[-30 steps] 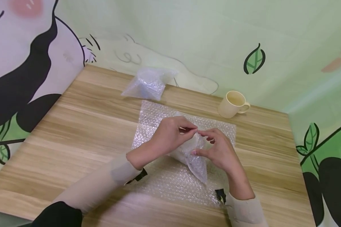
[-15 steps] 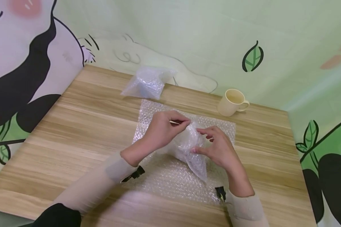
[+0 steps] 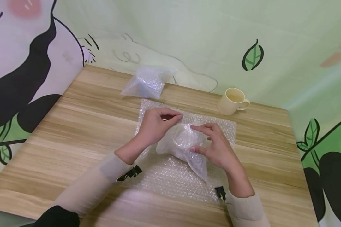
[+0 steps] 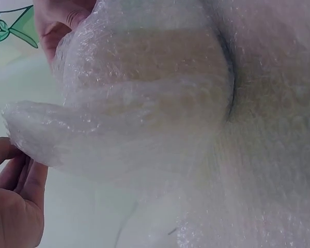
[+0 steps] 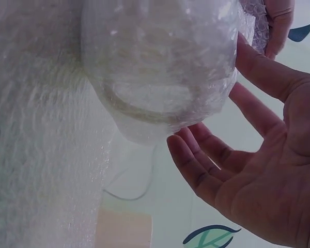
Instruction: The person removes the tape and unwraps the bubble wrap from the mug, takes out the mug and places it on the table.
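A rounded bundle in bubble wrap stands on a flat bubble wrap sheet mid-table. A tan band shows through the layers in the left wrist view, and a ring-like edge in the right wrist view; what is inside stays blurred. My left hand pinches a raised flap of the wrap between thumb and fingers at the bundle's far left. On the right side, my right hand holds the bundle, thumb toward me and curved fingers at its far side. A pointed wrap corner hangs toward me.
A cream mug stands at the back right, handle to the right. Another bubble-wrapped package lies at the back left by the printed wall cloth. Wood tabletop surrounds the sheet.
My left hand has moved left and slightly away, drawing the flap from beside the right fingers over the bundle. My right hand has stayed nearly still at the bundle's side.
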### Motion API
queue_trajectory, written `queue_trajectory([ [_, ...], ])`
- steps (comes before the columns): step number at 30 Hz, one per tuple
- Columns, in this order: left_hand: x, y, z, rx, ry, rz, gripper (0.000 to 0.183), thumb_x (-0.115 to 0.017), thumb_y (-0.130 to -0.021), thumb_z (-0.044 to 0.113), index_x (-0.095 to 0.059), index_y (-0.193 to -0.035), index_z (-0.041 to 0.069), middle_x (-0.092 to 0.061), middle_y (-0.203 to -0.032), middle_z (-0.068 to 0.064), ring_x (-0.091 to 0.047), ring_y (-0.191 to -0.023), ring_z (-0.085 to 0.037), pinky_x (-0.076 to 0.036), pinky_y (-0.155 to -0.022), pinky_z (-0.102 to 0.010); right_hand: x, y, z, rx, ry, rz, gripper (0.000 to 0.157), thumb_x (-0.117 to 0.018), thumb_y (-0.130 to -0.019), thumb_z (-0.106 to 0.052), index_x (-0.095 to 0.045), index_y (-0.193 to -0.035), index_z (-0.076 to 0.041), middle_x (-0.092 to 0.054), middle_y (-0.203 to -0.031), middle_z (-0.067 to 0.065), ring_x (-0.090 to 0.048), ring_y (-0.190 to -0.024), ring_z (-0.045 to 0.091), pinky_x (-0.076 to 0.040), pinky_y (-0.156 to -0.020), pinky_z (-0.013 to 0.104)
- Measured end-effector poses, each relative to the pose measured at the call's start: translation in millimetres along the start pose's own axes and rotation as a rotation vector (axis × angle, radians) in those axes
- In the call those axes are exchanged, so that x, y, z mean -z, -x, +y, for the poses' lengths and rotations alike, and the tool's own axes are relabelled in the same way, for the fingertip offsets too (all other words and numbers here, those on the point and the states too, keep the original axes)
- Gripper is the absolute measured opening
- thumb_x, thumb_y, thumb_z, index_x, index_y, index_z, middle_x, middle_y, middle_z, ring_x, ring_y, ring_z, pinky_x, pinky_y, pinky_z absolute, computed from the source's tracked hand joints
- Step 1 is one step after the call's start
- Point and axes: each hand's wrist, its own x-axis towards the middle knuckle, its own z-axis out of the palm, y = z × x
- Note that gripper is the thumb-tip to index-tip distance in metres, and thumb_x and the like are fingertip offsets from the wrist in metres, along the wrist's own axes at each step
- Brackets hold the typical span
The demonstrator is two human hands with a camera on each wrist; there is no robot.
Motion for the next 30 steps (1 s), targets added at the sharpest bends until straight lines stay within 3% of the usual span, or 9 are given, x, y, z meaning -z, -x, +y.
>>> queue_trajectory([
  [4, 5.4, -0.4, -0.6, 0.041, 0.041, -0.005, 0.012, -0.078, -0.094, 0.018, -0.084, -0.102, 0.011, -0.082, -0.099, -0.005, -0.078, -0.088, -0.015, -0.063, -0.075, -0.026, -0.1, 2, 1, 0.049, 0.057, -0.03, 0.062, -0.088, -0.082, -0.018, -0.067, -0.14, -0.021, -0.051, -0.142, 0.015, -0.051, -0.128, 0.033, -0.049, -0.1, 0.052],
  [10, 14.5, -1.1, -2.6, 0.1, 0.19, -0.017, 0.015, -0.077, -0.094, 0.013, -0.082, -0.106, 0.005, -0.081, -0.102, -0.011, -0.078, -0.084, -0.016, -0.064, -0.077, -0.028, 3.0, 5, 2, 0.092, 0.096, -0.084, 0.061, -0.082, -0.089, -0.021, -0.06, -0.147, -0.02, -0.046, -0.15, 0.017, -0.049, -0.132, 0.036, -0.043, -0.107, 0.057],
  [15, 20.5, -1.3, -7.7, 0.146, 0.257, -0.009, 0.019, -0.077, -0.094, 0.013, -0.08, -0.11, 0.004, -0.08, -0.107, -0.012, -0.077, -0.085, -0.012, -0.064, -0.079, -0.029, 3.4, 5, 1, 0.087, 0.094, -0.108, 0.062, -0.081, -0.091, -0.023, -0.058, -0.149, -0.02, -0.044, -0.152, 0.018, -0.047, -0.134, 0.037, -0.042, -0.108, 0.059],
  [30, 33.4, -2.1, -11.5, 0.217, 0.311, 0.026, 0.022, -0.076, -0.094, 0.009, -0.077, -0.114, 0.0, -0.077, -0.116, -0.016, -0.077, -0.088, -0.009, -0.063, -0.084, -0.028, 4.0, 5, 0, 0.072, 0.088, -0.114, 0.062, -0.08, -0.091, -0.022, -0.057, -0.149, -0.02, -0.044, -0.153, 0.018, -0.045, -0.135, 0.036, -0.041, -0.109, 0.058],
])
